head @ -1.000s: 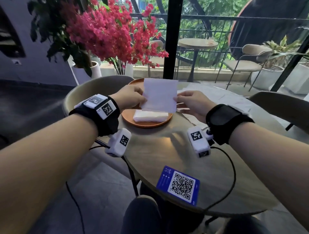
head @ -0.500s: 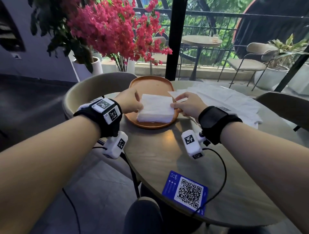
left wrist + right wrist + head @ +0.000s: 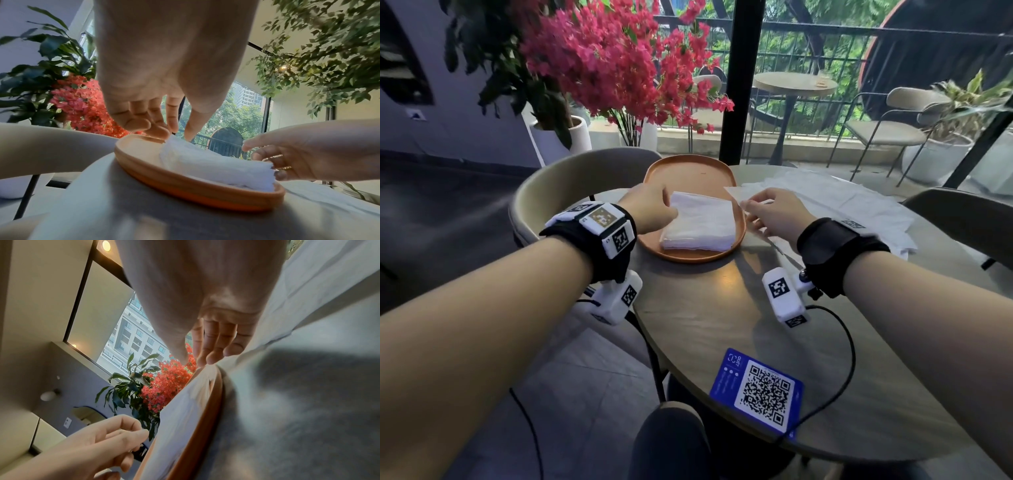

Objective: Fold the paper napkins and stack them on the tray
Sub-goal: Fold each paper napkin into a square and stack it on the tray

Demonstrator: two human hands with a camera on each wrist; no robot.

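An orange oval tray (image 3: 688,171) sits at the far side of the round table (image 3: 705,308). On its near half lies a stack of folded white napkins (image 3: 702,222). My left hand (image 3: 666,209) is at the stack's left edge; in the left wrist view its fingertips (image 3: 156,129) touch the stack's (image 3: 216,164) far corner, with nothing gripped. My right hand (image 3: 748,207) is just right of the tray, its straight fingers (image 3: 213,353) resting on the edge of a flat unfolded napkin (image 3: 842,202). Several loose napkins lie spread out there.
A blue QR card (image 3: 758,394) lies near the table's front edge. Chairs stand at the left (image 3: 571,185) and right (image 3: 962,212). Pink flowers (image 3: 613,58) and a black post (image 3: 739,85) rise behind the table. Wrist-camera cables hang over the table's front.
A napkin held up by both hands was laid on the stack. My right hand then moved right, off the tray onto the loose napkins. My left hand stayed at the stack's left edge.
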